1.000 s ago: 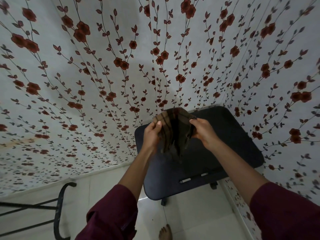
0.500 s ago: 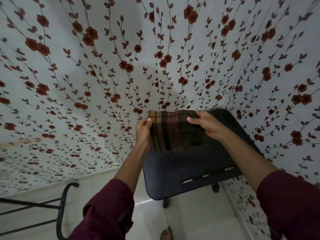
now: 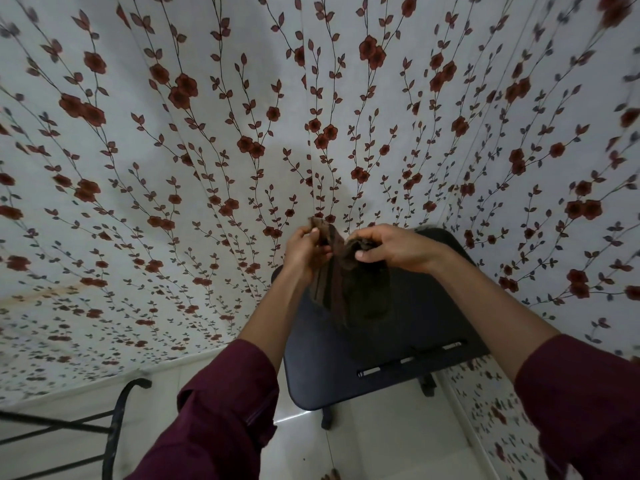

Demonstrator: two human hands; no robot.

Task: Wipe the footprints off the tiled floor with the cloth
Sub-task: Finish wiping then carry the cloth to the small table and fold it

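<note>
The cloth (image 3: 349, 278), dark and striped, hangs bunched between both hands, held up in the air. The left hand (image 3: 304, 251) pinches its upper left edge; the right hand (image 3: 391, 249) clutches a gathered fold just beside it. Below the hands stands a dark surface (image 3: 398, 341), and lower still the pale tiled floor (image 3: 381, 441). Flowered walls (image 3: 207, 150) rise beyond the hands.

You wear a dark maroon long-sleeved top. Your 2 sleeves are pushed up to about mid-forearm, well back from each hand, leaving the wrists bare. The left sleeve (image 3: 221, 414) bunches in soft folds at its cuff, with a seam running along it. The right sleeve (image 3: 585, 407) ends in a smoother, rounded edge. Your left hand (image 3: 304, 251) and right hand (image 3: 398, 247) carry no rings, watch or gloves.
</note>
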